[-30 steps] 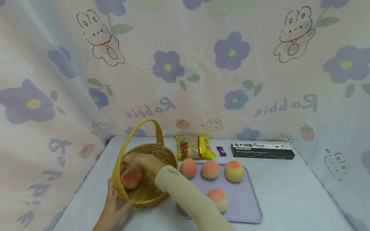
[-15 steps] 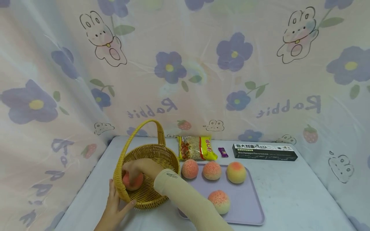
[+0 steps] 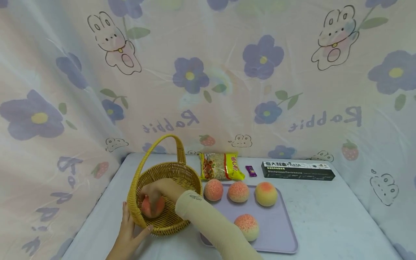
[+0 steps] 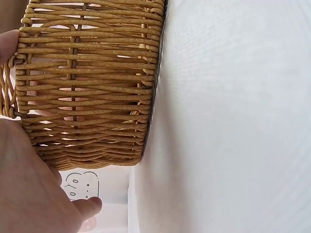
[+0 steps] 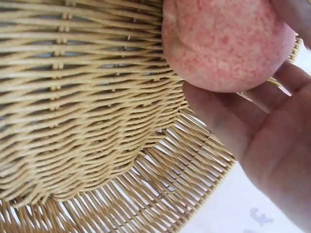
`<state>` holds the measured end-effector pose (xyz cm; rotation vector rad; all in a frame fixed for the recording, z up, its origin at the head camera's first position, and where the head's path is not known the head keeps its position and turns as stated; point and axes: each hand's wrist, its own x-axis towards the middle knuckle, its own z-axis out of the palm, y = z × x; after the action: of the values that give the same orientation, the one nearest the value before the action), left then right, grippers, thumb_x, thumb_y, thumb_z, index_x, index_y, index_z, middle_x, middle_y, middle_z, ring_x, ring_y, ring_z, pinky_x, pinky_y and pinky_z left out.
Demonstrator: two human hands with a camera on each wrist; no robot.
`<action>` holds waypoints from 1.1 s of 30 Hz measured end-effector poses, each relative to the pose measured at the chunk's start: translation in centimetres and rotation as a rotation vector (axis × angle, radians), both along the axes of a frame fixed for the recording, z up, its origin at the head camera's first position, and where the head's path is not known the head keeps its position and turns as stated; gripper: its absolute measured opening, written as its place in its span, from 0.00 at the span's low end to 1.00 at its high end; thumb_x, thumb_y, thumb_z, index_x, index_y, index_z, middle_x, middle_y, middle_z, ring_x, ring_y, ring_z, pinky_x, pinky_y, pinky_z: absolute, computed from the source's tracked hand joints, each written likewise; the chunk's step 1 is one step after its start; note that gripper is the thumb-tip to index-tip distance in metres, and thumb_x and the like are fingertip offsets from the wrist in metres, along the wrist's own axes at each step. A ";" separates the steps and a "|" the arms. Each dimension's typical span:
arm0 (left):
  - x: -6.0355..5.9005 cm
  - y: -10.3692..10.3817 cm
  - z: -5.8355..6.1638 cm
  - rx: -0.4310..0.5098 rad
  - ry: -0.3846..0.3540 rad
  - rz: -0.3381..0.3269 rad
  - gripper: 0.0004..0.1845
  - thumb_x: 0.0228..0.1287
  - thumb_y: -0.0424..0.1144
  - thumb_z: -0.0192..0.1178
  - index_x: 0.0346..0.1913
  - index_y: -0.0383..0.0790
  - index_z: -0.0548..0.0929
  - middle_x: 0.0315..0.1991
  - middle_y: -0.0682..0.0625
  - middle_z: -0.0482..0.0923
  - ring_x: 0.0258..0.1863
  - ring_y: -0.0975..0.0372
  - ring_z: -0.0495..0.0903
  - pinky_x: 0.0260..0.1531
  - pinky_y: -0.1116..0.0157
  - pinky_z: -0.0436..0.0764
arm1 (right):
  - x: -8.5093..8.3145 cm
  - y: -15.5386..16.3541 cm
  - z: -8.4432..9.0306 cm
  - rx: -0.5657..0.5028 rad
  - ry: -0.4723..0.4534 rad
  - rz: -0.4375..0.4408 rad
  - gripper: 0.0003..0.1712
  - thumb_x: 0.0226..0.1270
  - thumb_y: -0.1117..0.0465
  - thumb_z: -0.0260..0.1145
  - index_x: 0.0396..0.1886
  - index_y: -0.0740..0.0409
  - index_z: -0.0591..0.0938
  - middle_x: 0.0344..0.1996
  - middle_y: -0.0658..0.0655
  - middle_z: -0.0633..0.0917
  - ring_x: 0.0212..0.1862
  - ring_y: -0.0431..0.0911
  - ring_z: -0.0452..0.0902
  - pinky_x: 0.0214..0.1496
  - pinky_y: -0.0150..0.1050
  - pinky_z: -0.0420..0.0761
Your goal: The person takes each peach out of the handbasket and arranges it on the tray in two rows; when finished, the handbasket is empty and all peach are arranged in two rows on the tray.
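Observation:
Inside the yellow wicker basket, my right hand grips a pink peach close above the woven bottom, near the left wall. In the right wrist view, the thumb and fingers of that hand lie around the peach. My left hand rests against the basket's outer side at the front left, its fingers extended and the thumb along the front. The left wrist view shows this hand beside the wicker wall, which stands on the white cloth.
Right of the basket, a lilac tray bears several peaches, one of them a yellow peach. Behind lie a yellow food packet, a small purple-wrapped sweet and a black pasta box. A patterned curtain encloses the table.
My right hand has shifted the peach slightly to the right and nearer inside the basket, away from the left wall. My left hand stays at the basket's side.

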<state>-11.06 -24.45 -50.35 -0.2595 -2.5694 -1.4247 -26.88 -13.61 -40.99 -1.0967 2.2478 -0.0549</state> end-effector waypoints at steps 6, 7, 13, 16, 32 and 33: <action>-0.2 -0.2 -0.3 -0.006 0.050 -0.009 0.52 0.65 0.35 0.65 0.80 0.38 0.39 0.78 0.46 0.17 0.72 0.40 0.12 0.54 0.23 0.25 | -0.1 0.8 0.0 -0.068 0.004 0.045 0.37 0.54 0.57 0.80 0.65 0.46 0.77 0.57 0.40 0.77 0.56 0.32 0.71 0.53 0.25 0.72; -0.2 -0.2 -0.3 -0.010 0.054 -0.008 0.52 0.65 0.35 0.65 0.80 0.37 0.39 0.79 0.46 0.18 0.72 0.40 0.13 0.55 0.24 0.25 | -0.2 0.9 0.1 -0.079 0.000 0.045 0.37 0.54 0.57 0.80 0.65 0.46 0.77 0.57 0.41 0.77 0.56 0.32 0.71 0.53 0.25 0.72; -0.3 -0.5 -0.1 -0.023 -0.011 0.012 0.52 0.67 0.39 0.64 0.81 0.40 0.38 0.78 0.44 0.16 0.72 0.39 0.13 0.54 0.22 0.28 | -0.7 1.7 1.6 -0.138 -0.004 0.079 0.35 0.53 0.56 0.80 0.62 0.47 0.79 0.56 0.41 0.77 0.54 0.33 0.71 0.49 0.25 0.73; -0.3 -0.3 -0.1 -0.017 -0.037 0.013 0.52 0.68 0.39 0.64 0.81 0.40 0.37 0.78 0.43 0.15 0.72 0.38 0.13 0.54 0.22 0.30 | -1.1 2.5 2.5 -0.183 0.000 0.097 0.33 0.54 0.55 0.79 0.61 0.48 0.80 0.55 0.42 0.77 0.52 0.33 0.71 0.47 0.24 0.72; -0.2 0.2 0.2 -0.023 -0.030 0.001 0.52 0.68 0.39 0.64 0.80 0.37 0.37 0.77 0.43 0.14 0.72 0.40 0.11 0.53 0.22 0.28 | -1.6 10.7 5.0 -0.680 -0.138 0.012 0.37 0.59 0.64 0.76 0.69 0.59 0.73 0.62 0.54 0.77 0.56 0.36 0.74 0.54 0.27 0.75; -0.2 0.2 0.2 -0.025 -0.034 0.004 0.52 0.68 0.40 0.64 0.80 0.36 0.38 0.77 0.43 0.14 0.72 0.41 0.11 0.53 0.22 0.28 | -1.3 11.5 5.0 -0.706 -0.147 -0.001 0.38 0.59 0.65 0.76 0.69 0.58 0.73 0.62 0.54 0.77 0.56 0.36 0.74 0.54 0.28 0.76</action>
<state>-11.24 -24.20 -50.19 -0.2363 -2.6143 -1.4088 -28.22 -2.10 -35.98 -1.3783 2.1345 -0.9554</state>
